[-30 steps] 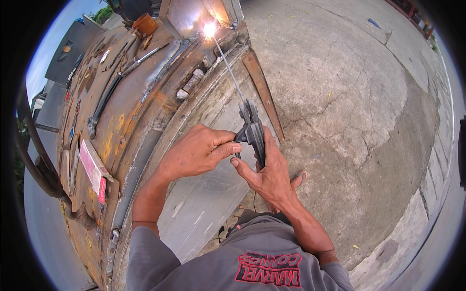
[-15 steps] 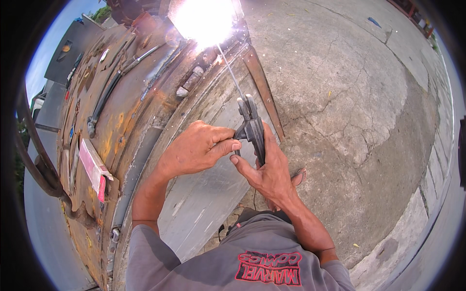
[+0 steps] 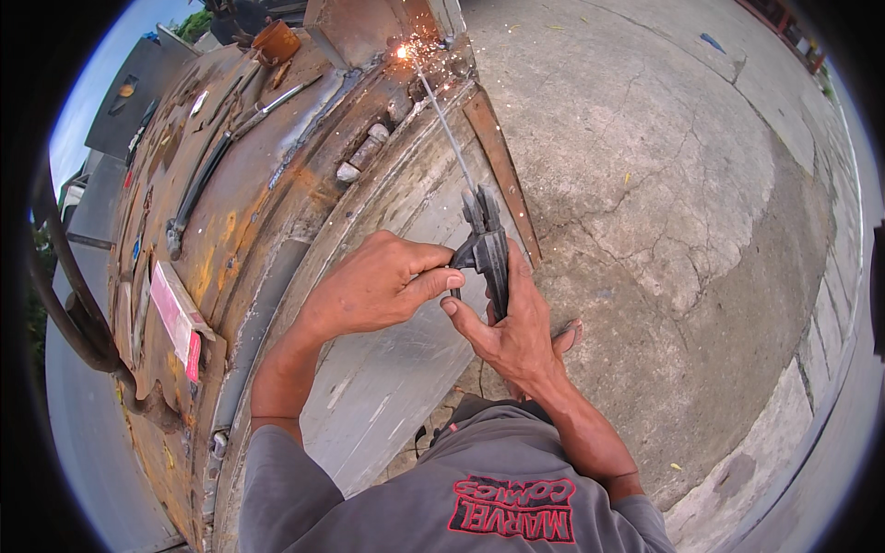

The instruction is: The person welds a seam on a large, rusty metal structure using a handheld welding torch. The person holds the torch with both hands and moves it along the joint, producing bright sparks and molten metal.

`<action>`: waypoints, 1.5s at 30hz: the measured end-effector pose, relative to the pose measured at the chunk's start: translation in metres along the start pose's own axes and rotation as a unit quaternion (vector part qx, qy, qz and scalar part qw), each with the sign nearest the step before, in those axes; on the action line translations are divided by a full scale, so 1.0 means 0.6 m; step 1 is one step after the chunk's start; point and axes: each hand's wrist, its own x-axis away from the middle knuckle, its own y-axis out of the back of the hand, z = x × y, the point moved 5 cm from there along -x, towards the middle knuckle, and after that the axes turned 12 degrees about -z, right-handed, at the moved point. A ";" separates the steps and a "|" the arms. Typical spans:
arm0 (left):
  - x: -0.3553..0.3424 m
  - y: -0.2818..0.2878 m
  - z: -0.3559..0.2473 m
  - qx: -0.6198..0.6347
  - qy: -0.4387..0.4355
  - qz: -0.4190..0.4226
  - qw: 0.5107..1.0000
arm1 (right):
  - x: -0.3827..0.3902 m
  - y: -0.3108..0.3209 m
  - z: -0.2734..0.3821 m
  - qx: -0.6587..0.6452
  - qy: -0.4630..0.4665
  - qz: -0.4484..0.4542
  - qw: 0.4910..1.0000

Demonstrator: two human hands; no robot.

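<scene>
My right hand (image 3: 518,339) is wrapped round a black welding electrode holder (image 3: 494,258). With thumb and fingers pinched, my left hand (image 3: 373,288) grips a protruding part on the holder's left side. Clamped in the jaws, a thin grey welding rod (image 3: 445,129) runs up and away to the left. Its far end meets a small orange glow (image 3: 403,52) with sparks spraying round it. That spot lies at the foot of an upright steel piece (image 3: 355,23) on the far end of the rusty steel worktable (image 3: 235,240).
A pink-and-white box (image 3: 178,313) lies on the table's left part. Beyond it are a long tool with a dark handle (image 3: 201,189), loose metal scraps and a rusty orange can (image 3: 276,41). A narrow rusty bar (image 3: 498,170) slants beside the table; cracked concrete (image 3: 664,184) extends right.
The blinding white arc has shrunk to a small orange glow with sparks, uncovering the steel around it. The holder and both hands have shifted slightly right and nearer to me.
</scene>
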 end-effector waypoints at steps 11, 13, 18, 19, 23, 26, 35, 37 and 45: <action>0.002 0.000 0.006 -0.019 0.016 0.021 0.999 | 0.004 -0.006 -0.011 0.005 0.083 -0.057 0.995; 0.002 0.000 0.007 -0.020 0.015 0.019 1.000 | 0.004 -0.006 -0.011 0.010 0.088 -0.057 0.994; 0.002 0.000 0.011 -0.025 0.024 0.018 0.999 | -0.002 -0.005 -0.003 0.000 0.053 -0.009 0.999; 0.002 0.000 0.012 -0.025 0.026 0.017 0.999 | -0.004 -0.005 -0.001 -0.001 0.052 -0.008 0.999; 0.001 0.002 0.011 -0.023 0.028 0.012 0.999 | -0.005 -0.005 0.002 -0.005 0.045 -0.005 0.999; 0.002 0.001 0.009 -0.003 0.012 -0.012 1.000 | -0.003 -0.006 0.001 -0.006 0.034 -0.001 0.999; -0.001 0.004 0.004 -0.015 0.012 -0.007 1.000 | -0.006 -0.006 -0.004 -0.006 0.048 -0.003 0.999; 0.000 0.004 0.004 -0.019 0.003 -0.014 1.000 | -0.005 -0.007 -0.004 -0.001 0.038 -0.001 0.999; 0.000 0.002 -0.002 0.014 0.018 -0.006 1.000 | 0.001 -0.004 -0.003 0.004 0.025 -0.011 1.000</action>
